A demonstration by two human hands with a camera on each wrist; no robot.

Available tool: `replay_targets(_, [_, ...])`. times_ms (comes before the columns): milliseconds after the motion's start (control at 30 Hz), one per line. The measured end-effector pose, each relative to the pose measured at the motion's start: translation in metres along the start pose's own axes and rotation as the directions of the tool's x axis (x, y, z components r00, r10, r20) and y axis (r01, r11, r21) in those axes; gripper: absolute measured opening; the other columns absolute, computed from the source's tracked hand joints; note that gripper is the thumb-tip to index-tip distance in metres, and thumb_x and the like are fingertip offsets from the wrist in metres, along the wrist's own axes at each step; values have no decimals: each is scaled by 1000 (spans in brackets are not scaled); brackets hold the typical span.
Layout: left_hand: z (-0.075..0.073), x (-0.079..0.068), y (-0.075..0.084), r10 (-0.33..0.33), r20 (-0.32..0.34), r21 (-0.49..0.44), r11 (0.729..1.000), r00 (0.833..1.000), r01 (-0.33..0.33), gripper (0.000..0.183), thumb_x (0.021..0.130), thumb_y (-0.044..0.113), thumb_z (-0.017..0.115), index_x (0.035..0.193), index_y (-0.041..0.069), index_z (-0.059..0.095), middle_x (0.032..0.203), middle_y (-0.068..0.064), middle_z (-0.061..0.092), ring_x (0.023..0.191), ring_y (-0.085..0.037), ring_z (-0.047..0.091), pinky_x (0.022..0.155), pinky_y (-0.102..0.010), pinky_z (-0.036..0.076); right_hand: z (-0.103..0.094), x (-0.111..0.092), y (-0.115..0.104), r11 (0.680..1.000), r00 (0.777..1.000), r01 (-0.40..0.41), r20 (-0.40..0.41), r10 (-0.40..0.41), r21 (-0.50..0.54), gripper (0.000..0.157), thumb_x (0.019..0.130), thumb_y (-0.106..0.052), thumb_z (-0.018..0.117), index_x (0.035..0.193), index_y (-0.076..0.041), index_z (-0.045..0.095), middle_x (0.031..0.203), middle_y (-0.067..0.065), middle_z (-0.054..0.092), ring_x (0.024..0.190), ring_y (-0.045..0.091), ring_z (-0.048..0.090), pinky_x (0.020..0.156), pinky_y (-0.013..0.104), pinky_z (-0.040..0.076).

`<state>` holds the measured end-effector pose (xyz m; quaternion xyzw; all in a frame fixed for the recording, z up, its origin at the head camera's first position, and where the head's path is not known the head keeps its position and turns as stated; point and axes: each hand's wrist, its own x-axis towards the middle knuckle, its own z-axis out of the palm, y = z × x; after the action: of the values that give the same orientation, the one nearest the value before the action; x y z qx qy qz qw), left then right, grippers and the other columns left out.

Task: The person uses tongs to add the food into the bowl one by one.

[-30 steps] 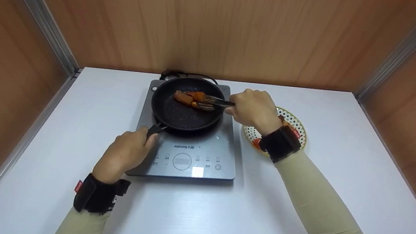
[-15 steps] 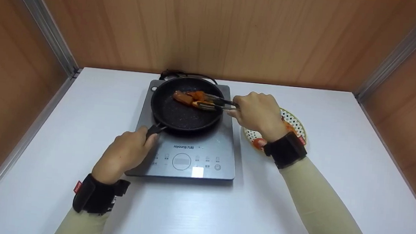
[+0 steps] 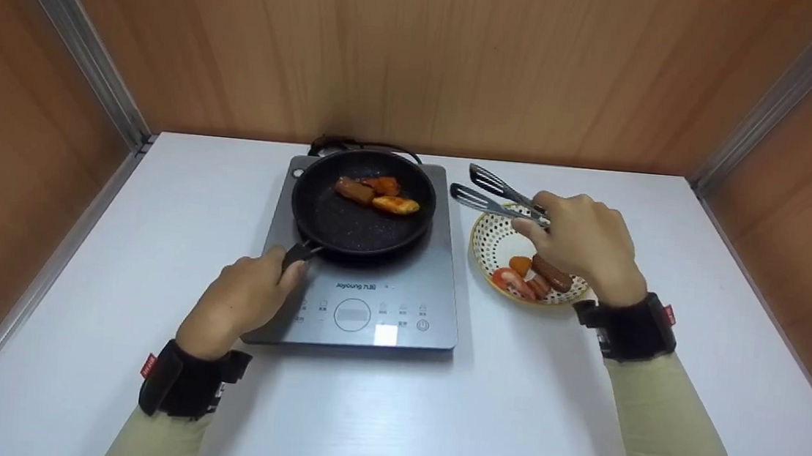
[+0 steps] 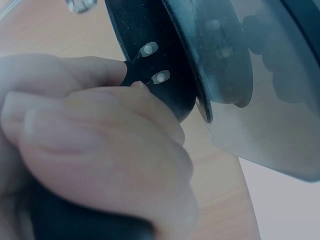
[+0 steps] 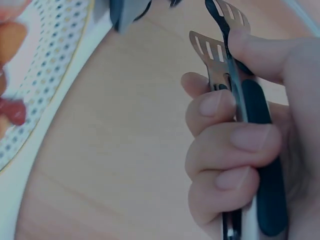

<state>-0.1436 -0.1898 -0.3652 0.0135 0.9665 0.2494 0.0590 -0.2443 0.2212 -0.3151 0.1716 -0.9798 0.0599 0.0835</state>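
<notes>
My left hand (image 3: 242, 298) grips the black handle (image 3: 298, 254) of a frying pan (image 3: 354, 231), which sits on an induction cooker (image 3: 401, 279). Several pieces of food lie in the pan: a brown sausage-like piece (image 3: 354, 191), an orange-red piece (image 3: 385, 185) and a yellowish piece (image 3: 395, 205). Above the far side of a dotted basket (image 3: 493, 243), my right hand (image 3: 585, 236) holds metal tongs (image 3: 494, 191) with black grips. Their slotted tips stand apart with nothing between them and point left. In the right wrist view the fingers curl round the tongs (image 5: 260, 110).
In the basket are a dark sausage (image 3: 551, 273), an orange piece (image 3: 519, 265) and a red-and-pink piece (image 3: 514, 281). A black cable (image 3: 384, 145) runs behind the cooker. Wood-grain panels (image 3: 421, 53) enclose the white table (image 3: 375, 416) at the back and sides.
The right hand has carried the tongs from the pan rightward to above the basket, and their tips have spread. The yellowish piece lies free in the pan. The left hand keeps its grip.
</notes>
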Motion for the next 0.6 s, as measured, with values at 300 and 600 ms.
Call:
replay_targets(300, [0, -1, -1, -13, 6, -7, 1000, 1000, 13, 37, 115, 37, 43, 105, 4, 56, 82, -14, 61, 73, -28, 58, 61, -40, 46, 7, -23, 41, 989, 993, -111, 36, 108, 94, 47, 104, -54, 62, 112, -8, 68, 81, 13, 64, 72, 34, 59, 55, 47, 41])
replay_targets(600, [0, -1, -1, -14, 17, -11, 1000, 1000, 14, 37, 115, 37, 43, 107, 3, 56, 82, -13, 60, 73, -28, 58, 61, -40, 46, 22, -36, 60, 968, 978, -204, 81, 193, 147, 62, 104, -58, 61, 126, -1, 66, 86, 15, 67, 75, 32, 59, 55, 40, 39])
